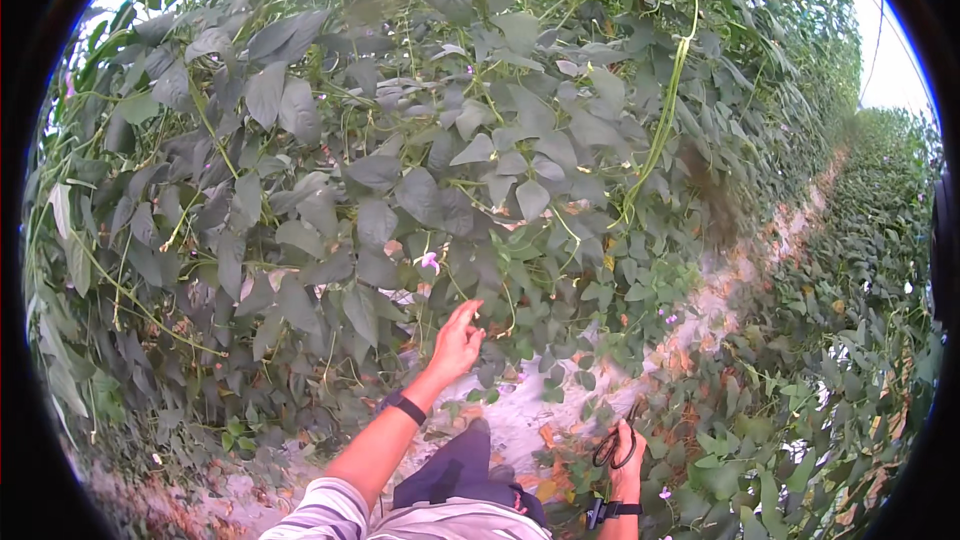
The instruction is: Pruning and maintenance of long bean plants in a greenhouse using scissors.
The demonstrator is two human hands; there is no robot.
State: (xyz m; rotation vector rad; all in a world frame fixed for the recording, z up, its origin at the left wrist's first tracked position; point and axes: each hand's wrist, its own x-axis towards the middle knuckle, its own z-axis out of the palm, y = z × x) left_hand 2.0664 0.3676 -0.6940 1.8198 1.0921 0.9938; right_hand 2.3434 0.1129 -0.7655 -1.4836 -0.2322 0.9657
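My left hand [459,339] reaches up to the lower edge of a dense wall of climbing bean vines [375,172], its fingers partly spread beside a thin stem; no held object shows. A purple bean flower [430,262] hangs a little above it. Low on the right, my right hand [627,448] grips a pair of scissors [604,453] by the dark loop handles, the blades pointing up. A bunch of long, thin green bean pods [664,116] hangs from the vines at the upper right, apart from both hands.
A narrow path [716,300] strewn with dry leaves runs from my feet towards the upper right. Another row of leafy bean plants [840,270] borders it on the right. Pale ground sheeting [525,405] with fallen brown leaves lies below my left hand.
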